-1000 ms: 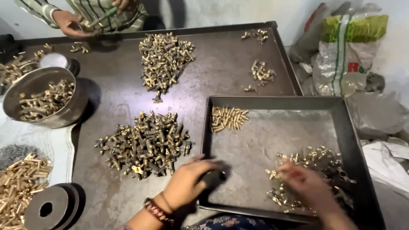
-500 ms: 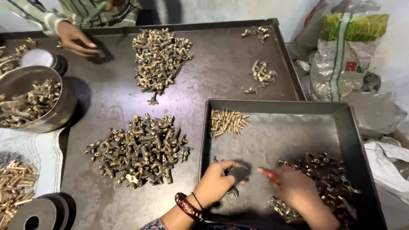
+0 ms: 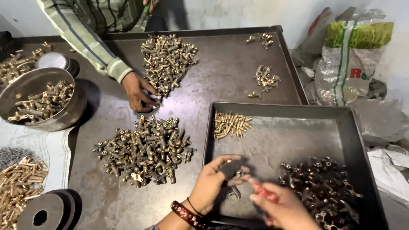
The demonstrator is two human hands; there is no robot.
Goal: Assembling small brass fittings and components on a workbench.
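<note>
My left hand [image 3: 211, 184] pinches a small brass fitting [image 3: 234, 176] between thumb and fingers, over the near edge of the dark metal tray [image 3: 281, 140]. My right hand [image 3: 284, 209] is closed around a red-handled tool [image 3: 262, 190] whose tip points at that fitting; the hand is blurred, so I cannot tell more of the grip. Inside the tray, toward its near right corner, lies a heap of darker fittings [image 3: 320, 187], and in its far left corner a small bunch of short brass pins [image 3: 231, 125]. Just left of the tray, on the brown worktable [image 3: 110, 127], sits a big pile of brass fittings [image 3: 145, 150]. Beyond that pile, farther from the tray, another person's hand [image 3: 138, 91] in a striped sleeve touches the near tip of a second pile [image 3: 168, 59]. Well left of the tray stands a steel bowl [image 3: 40, 99] with more fittings in it.
</note>
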